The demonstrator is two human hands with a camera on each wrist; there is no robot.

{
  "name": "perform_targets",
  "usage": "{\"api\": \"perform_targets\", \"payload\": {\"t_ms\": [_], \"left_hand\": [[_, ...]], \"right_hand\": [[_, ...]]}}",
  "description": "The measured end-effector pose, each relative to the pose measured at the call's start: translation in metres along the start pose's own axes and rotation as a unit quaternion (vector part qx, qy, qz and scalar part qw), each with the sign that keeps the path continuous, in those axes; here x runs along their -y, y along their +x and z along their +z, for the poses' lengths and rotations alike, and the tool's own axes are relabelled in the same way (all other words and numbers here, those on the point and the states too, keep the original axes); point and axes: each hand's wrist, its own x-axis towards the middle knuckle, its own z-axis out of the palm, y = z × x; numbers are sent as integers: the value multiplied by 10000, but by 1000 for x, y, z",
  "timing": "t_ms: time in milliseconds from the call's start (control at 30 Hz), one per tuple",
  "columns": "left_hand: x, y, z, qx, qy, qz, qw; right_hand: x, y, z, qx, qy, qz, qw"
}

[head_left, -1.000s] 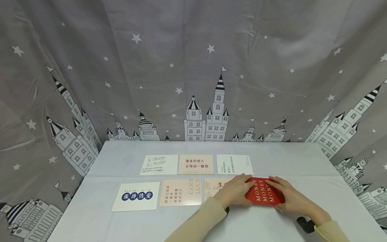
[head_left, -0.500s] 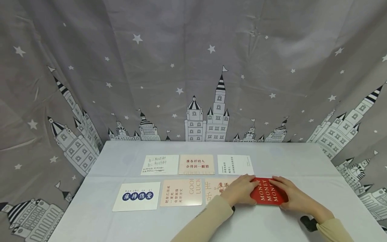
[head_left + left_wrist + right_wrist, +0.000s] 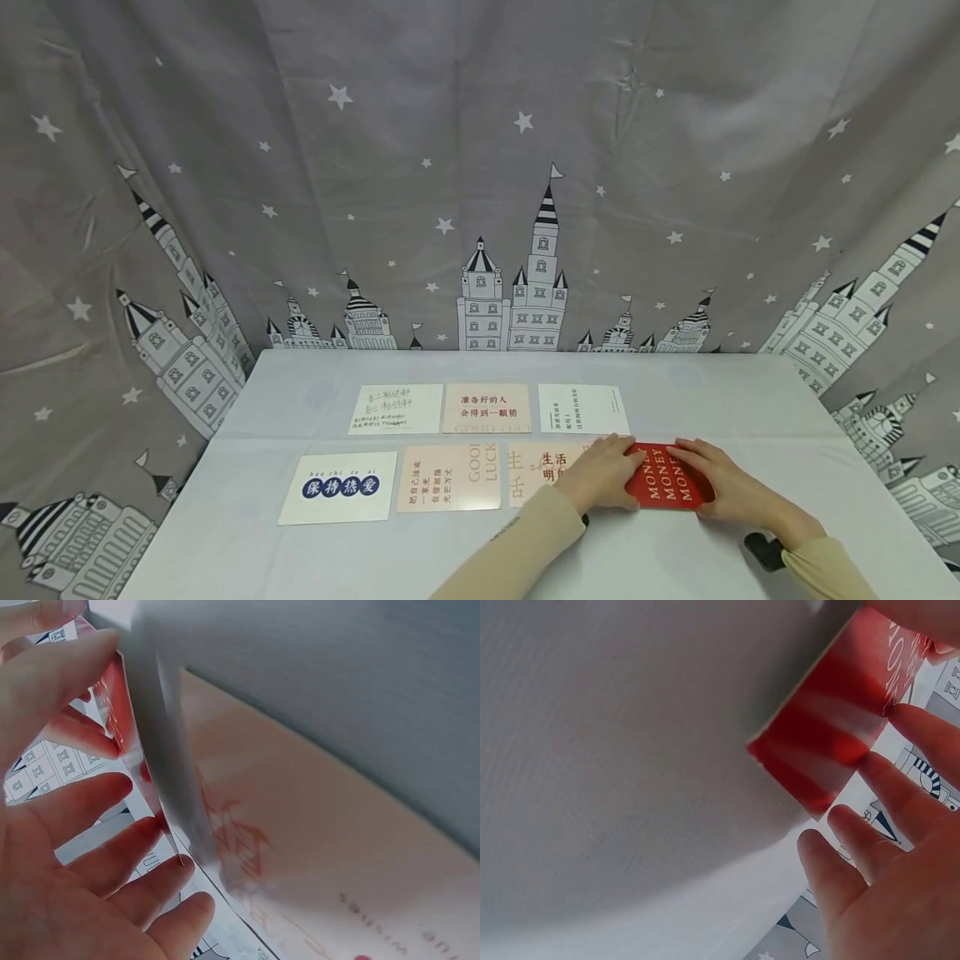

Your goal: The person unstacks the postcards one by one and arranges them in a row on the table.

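Observation:
A red card (image 3: 662, 482) printed with "MONEY" in pale letters lies at the right end of the front row in the head view. My left hand (image 3: 602, 477) grips its left side, with thumb at the near edge and fingers at the far edge. On the opposite side, my right hand (image 3: 729, 485) holds it the same way. The right wrist view shows a near corner of the red card (image 3: 817, 727) close over the white cloth, fingertips along its far edge. Just left of it lies a peach card (image 3: 528, 492), partly hidden by my left hand.
Left in the front row are a peach "GOOD LUCK" card (image 3: 450, 479) and a white card (image 3: 337, 508) with blue circles. Behind lie a handwritten white card (image 3: 427, 400), a peach card (image 3: 487, 396) and another white card (image 3: 600, 408). A grey castle-print curtain (image 3: 405, 100) hangs behind the table.
Both hands have slid slightly right with the red card, uncovering more of the peach card beside it. Over the last half second they have barely moved.

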Motion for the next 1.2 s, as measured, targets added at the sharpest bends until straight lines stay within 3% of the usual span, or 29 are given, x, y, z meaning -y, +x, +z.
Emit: {"api": "perform_targets", "payload": {"t_ms": [233, 667, 1200], "left_hand": [[-2, 1, 1, 38, 196, 10, 9998], [-2, 0, 0, 156, 78, -8, 9998], [15, -18, -6, -131, 279, 30, 9995]], "right_hand": [[-2, 0, 1, 26, -49, 1, 10000], [-5, -2, 5, -113, -203, -158, 9996], [11, 0, 4, -439, -285, -179, 9985]]}}
